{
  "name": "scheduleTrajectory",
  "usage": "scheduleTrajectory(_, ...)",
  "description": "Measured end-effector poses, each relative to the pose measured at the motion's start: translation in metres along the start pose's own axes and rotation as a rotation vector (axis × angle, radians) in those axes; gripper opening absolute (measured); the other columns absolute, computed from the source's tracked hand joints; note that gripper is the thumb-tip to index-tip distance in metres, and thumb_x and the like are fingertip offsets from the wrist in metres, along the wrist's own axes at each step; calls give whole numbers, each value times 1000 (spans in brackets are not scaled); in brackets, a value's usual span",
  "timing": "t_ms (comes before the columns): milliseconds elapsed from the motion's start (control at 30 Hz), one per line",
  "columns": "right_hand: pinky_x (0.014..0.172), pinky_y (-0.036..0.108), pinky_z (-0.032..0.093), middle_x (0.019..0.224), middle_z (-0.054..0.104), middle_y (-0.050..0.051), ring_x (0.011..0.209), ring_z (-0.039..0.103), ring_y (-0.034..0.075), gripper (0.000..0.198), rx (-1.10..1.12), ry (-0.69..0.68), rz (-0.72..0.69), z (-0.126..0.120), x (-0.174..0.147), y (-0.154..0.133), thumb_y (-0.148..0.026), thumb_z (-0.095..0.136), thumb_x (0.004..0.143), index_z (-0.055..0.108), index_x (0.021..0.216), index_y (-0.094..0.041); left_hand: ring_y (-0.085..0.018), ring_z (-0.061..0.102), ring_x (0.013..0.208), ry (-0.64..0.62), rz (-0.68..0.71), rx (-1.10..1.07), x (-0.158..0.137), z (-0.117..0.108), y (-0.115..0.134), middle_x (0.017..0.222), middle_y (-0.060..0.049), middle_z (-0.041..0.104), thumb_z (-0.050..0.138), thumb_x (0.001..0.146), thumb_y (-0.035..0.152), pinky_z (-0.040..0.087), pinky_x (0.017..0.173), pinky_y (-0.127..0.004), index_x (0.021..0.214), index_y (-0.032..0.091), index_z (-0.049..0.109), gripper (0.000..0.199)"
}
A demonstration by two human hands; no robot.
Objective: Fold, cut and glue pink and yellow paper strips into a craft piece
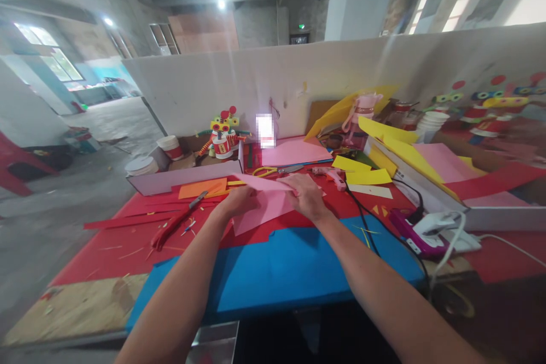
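A pink paper sheet (268,213) is bent over on itself above the red and blue tabletop covering. My left hand (239,201) is closed on its left side, fingers partly hidden by the paper. At the right side my right hand (306,195) pinches the raised upper flap. Just beyond the hands lie yellow-handled scissors (264,171) and a pink glue gun (335,176). Left of my left hand are orange paper (202,187) and a red-handled cutting tool (174,224) with a grey head.
Pink sheets (298,152) are stacked at the back. Colourful robot figures (222,136) stand in a box at the left. Yellow pieces (362,172) lie right, near a power strip (420,236) with cables. A large box (490,219) holds coloured sheets. A white partition (205,88) rises behind.
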State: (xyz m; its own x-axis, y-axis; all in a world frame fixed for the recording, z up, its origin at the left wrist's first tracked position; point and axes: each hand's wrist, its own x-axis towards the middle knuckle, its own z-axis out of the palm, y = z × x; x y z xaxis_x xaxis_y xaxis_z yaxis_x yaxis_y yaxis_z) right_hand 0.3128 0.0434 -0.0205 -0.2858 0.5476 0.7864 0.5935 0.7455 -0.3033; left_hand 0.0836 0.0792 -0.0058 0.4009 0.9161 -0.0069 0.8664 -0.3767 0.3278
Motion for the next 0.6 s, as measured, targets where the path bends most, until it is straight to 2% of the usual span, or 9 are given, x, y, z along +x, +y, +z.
scheduleTrajectory(100,93,35,46,103,74,7,96,64,21,30,15,-109,-57,0,0,-8,-14,51,83,69,106,-19,-18,60,77,-30,134,-255,-2,-2,-8,87,-2,65,63,70,27,45,66,-26,99,20,61,30)
scheduleTrajectory(167,90,34,47,101,74,8,94,64,21,27,17,-144,-81,-3,-1,-14,-16,53,84,70,105,-18,-16,59,72,-33,159,-341,-4,-9,-14,82,0,64,60,73,28,45,63,-25,106,21,59,34)
scheduleTrajectory(233,84,32,47,98,74,8,90,64,20,25,22,-195,-96,-6,-1,-19,-19,52,87,70,104,-17,-15,58,69,64,174,-350,-3,-19,-19,77,2,61,57,75,27,44,63,-25,109,21,57,35)
scheduleTrajectory(333,76,29,45,92,73,8,85,63,19,21,-8,-367,-100,-6,-2,-27,-21,50,90,70,96,-17,-14,56,68,340,187,-299,7,-35,-22,73,2,60,54,78,26,42,65,-24,102,19,59,25)
scheduleTrajectory(400,72,28,43,90,71,9,85,62,19,19,-55,-508,-101,-3,-3,-32,-20,51,89,69,89,-16,-14,55,66,473,140,-233,22,-42,-21,71,1,60,51,79,23,41,63,-24,96,18,61,21)
scheduleTrajectory(500,69,28,41,94,70,10,87,61,20,19,-104,-653,-101,6,-4,-37,-19,51,89,69,87,-14,-17,58,72,536,103,-92,50,-45,-15,78,-3,66,48,79,16,42,67,-26,92,18,64,21)
scheduleTrajectory(600,70,29,40,96,69,11,88,60,20,20,-111,-688,-99,12,-5,-37,-20,49,92,68,90,-14,-21,62,83,497,114,47,80,-42,-9,92,-8,70,45,82,14,44,73,-30,95,18,66,26)
